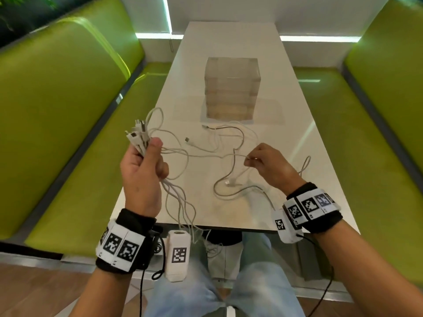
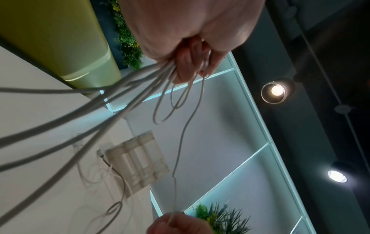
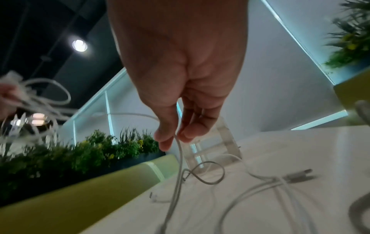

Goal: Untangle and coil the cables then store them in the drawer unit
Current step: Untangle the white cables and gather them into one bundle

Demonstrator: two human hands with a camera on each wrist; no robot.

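White cables (image 1: 206,143): my left hand (image 1: 142,170) is clenched round a bundle of their plug ends, raised nearer me than the drawer unit (image 1: 231,88); my right hand (image 1: 265,165) pinches one strand between thumb and fingertips. Thin, tangled loops sprawl just in front of the drawer unit, some hanging off the near edge. The unit is clear plastic, on a glossy white table (image 1: 229,42), green benches (image 1: 68,110) either side.

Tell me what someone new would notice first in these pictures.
First the left hand, raised near the table's left edge, gripping a bundle of white cables with plugs fanned upward. Then the right hand pinching one strand from the loose tangle on the white table. Beyond stands the clear drawer unit.
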